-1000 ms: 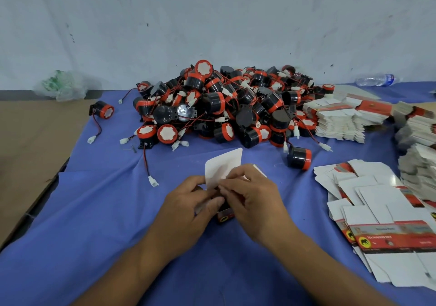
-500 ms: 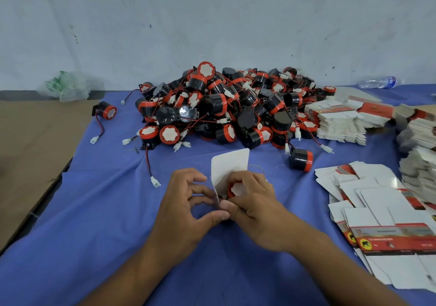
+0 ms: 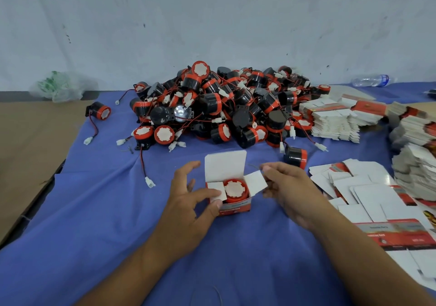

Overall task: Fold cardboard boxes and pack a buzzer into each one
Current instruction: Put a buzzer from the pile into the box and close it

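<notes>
- I see the box (image 3: 233, 207) upright on the blue cloth (image 3: 118, 223), lid flap raised, a buzzer (image 3: 234, 189) seated inside, white face up.
- My left hand (image 3: 188, 202) sets its thumb on the left side flap, fingers spread.
- My right hand (image 3: 290, 192) meets the right flap's edge; grip unclear.
- The buzzer pile (image 3: 224, 107) lies beyond.

An open box (image 3: 232, 197) stands on the worktop (image 3: 94, 223), midway between its left and right edges, with one buzzer (image 3: 234, 189) in it. The left hand (image 3: 188, 197) is just left of the box, thumb on its front corner. The right hand (image 3: 287, 187), just right of it, pinches its right flap. Behind the box a heap of buzzers (image 3: 224, 107) reaches toward the far edge. A lone buzzer (image 3: 100, 111) lies near the far left corner. Stacked flat boxes (image 3: 335, 121) sit right of the heap, with loose flat boxes (image 3: 368, 187) in front of them.
</notes>
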`<state>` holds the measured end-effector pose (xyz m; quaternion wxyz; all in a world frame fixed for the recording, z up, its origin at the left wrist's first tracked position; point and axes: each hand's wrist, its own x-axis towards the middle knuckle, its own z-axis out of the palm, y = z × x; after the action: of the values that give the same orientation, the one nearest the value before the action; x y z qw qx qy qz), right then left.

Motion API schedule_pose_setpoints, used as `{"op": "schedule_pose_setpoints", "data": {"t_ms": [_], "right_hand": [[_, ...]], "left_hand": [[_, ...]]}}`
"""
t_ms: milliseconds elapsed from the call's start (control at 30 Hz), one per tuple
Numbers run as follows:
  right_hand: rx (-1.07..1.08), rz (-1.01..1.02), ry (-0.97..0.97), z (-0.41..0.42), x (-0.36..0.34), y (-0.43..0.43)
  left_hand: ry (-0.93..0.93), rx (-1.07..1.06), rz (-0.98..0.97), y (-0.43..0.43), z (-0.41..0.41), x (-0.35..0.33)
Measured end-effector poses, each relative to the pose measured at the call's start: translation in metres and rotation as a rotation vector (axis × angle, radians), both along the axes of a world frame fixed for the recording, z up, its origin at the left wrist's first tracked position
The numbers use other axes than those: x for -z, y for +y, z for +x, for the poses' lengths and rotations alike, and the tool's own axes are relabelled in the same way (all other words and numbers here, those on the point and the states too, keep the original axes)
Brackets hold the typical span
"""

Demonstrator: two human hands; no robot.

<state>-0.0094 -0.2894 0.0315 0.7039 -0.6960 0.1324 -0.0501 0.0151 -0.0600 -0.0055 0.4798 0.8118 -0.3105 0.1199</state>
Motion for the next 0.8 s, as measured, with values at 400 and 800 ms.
{"op": "schedule_pose_setpoints", "data": {"t_ms": [400,800], "right_hand": [[-0.221,-0.365,-0.184,0.003,0.013,0.028],[-0.526,-0.789,-0.299,-0.005,0.013,0.008]], "left_hand": [[0.209,0.117,-0.161,0.005,0.005,-0.003],[0.055,0.114,0.02,0.013,0.009,0.001]]}}
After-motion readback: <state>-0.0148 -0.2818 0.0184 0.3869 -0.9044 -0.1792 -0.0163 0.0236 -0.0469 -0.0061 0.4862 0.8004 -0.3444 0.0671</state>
